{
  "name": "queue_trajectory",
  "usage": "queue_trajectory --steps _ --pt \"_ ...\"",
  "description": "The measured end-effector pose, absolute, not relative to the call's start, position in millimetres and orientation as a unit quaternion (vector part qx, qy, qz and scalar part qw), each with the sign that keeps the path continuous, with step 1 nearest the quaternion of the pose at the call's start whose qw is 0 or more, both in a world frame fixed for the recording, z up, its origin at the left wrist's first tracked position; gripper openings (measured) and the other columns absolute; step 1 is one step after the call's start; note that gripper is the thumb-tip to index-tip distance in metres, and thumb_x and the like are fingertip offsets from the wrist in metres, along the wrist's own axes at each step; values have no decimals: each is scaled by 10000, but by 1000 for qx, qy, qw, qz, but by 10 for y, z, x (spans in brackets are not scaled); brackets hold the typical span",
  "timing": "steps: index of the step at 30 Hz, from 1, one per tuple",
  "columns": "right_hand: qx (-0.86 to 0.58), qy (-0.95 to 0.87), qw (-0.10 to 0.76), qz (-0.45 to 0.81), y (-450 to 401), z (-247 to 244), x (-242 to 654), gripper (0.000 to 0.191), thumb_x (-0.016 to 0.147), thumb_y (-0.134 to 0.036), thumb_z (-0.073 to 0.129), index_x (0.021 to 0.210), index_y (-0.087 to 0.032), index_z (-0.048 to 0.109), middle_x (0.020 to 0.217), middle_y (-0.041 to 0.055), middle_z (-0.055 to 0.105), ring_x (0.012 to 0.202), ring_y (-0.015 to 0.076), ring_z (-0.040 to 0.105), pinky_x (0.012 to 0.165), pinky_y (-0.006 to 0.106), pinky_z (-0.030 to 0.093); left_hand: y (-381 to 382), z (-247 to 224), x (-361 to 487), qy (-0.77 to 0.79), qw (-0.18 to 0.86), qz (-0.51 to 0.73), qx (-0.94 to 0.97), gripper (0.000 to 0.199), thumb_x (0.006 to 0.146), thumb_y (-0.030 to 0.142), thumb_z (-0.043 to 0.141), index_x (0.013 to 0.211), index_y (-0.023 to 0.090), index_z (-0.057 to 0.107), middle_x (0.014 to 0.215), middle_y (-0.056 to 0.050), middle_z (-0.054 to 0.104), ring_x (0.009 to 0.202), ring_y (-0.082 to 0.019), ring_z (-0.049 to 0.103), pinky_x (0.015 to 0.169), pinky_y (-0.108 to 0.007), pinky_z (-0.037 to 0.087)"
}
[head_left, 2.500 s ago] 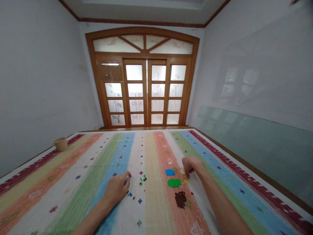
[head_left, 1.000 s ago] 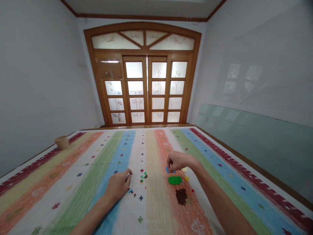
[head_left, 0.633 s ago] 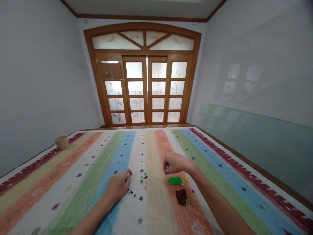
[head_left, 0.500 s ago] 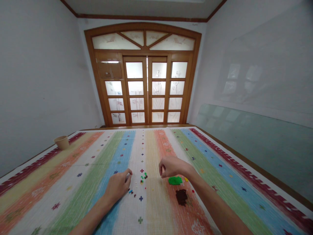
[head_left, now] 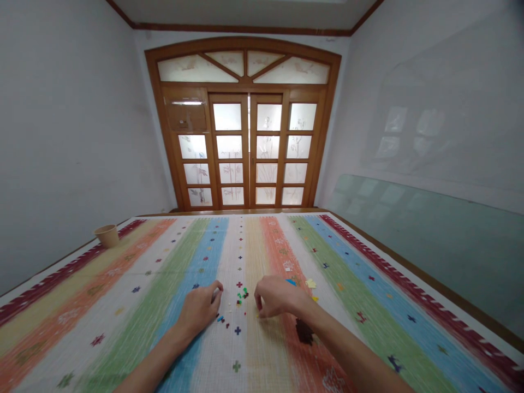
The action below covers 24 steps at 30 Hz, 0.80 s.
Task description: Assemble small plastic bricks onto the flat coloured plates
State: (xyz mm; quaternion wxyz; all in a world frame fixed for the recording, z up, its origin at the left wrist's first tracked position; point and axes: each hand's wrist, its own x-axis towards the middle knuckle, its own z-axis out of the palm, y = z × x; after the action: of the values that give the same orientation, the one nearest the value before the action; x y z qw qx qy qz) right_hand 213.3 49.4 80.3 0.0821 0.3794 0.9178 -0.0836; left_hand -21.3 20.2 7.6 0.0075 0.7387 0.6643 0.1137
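Note:
My left hand (head_left: 200, 307) rests on the striped tablecloth, thumb and fingers closed around a small whitish object (head_left: 215, 295) whose kind I cannot make out. Just right of it are blue pieces (head_left: 221, 319) and small brown pieces (head_left: 227, 326). Several tiny green pieces (head_left: 244, 290) lie between my hands. My right hand (head_left: 280, 297) points its fingertips down at the cloth, thumb and fingers drawn together over a tiny yellow speck (head_left: 257, 316); anything in them is too small to tell. A dark brown pile of small pieces (head_left: 304, 332) shows partly under my right forearm.
Beyond my right hand lie a blue piece (head_left: 291, 282) and pale yellow pieces (head_left: 311, 284). A tan cup (head_left: 107, 236) stands near the left edge of the table. Wooden glazed doors (head_left: 245, 147) are behind the table, and a glass panel (head_left: 409, 229) leans at the right.
My right hand has moved left and down toward the yellow speck, now covering the green pile and uncovering the blue and yellow pieces behind. My left hand has hardly moved.

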Motion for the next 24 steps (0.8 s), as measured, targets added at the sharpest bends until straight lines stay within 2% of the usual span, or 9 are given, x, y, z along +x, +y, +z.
queue_trajectory --steps 15,24 --pt "376 918 110 -51 497 664 2060 304 643 -211 700 929 -200 803 810 91 771 699 231 692 569 256 435 211 102 -196 670 9 93 737 283 984 319 401 1097 246 650 763 -37 708 796 -219 679 695 -282 407" --pt "372 920 108 -47 478 664 2054 288 646 -213 676 905 -192 798 804 95 762 688 225 678 579 257 439 211 103 -195 674 14 95 733 276 983 321 406 1090 250 650 759 -37 709 798 -213 681 701 -276 409"
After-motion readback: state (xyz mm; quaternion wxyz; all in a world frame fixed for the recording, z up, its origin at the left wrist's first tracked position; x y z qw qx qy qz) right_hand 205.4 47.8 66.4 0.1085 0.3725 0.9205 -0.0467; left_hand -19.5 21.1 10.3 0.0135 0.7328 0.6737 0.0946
